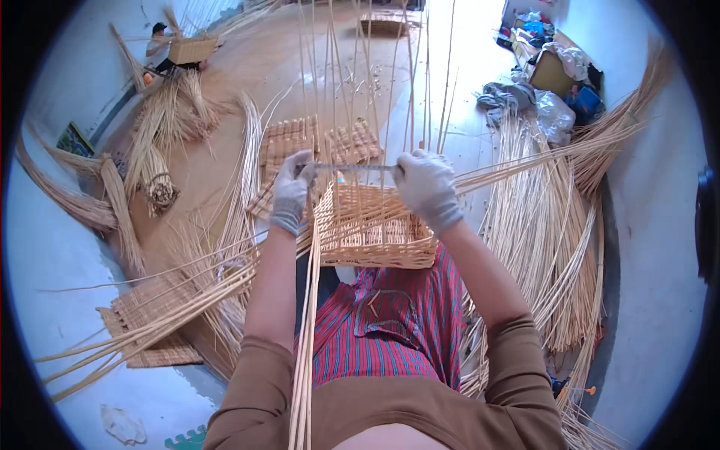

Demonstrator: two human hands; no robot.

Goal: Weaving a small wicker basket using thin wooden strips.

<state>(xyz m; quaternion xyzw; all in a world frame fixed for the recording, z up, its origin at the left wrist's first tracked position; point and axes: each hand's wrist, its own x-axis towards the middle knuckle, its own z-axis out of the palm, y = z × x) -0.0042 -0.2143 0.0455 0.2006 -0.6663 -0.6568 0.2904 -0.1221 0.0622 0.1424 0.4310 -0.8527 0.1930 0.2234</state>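
Observation:
A half-woven wicker basket [379,255] rests in front of my lap, with tall stakes [334,97] rising from its far side and long weaver rods [180,311] sticking out to both sides. A narrow grey strip [354,167] that looks like a measuring tape runs straight across above the far rim. My gloved left hand [291,193] pinches its left end at the basket's far left corner. At the other end, my gloved right hand [429,189] closes round the strip, fingers curled by the right corner. The fingertips are partly hidden.
Woven panels [289,146] lie beyond the basket, another woven panel [154,319] at lower left. Loose wicker rods [544,247] cover the right floor; bundles [154,165] lie at left. Bags and cloth [551,82] are heaped far right. Another person [158,49] sits far left with a basket.

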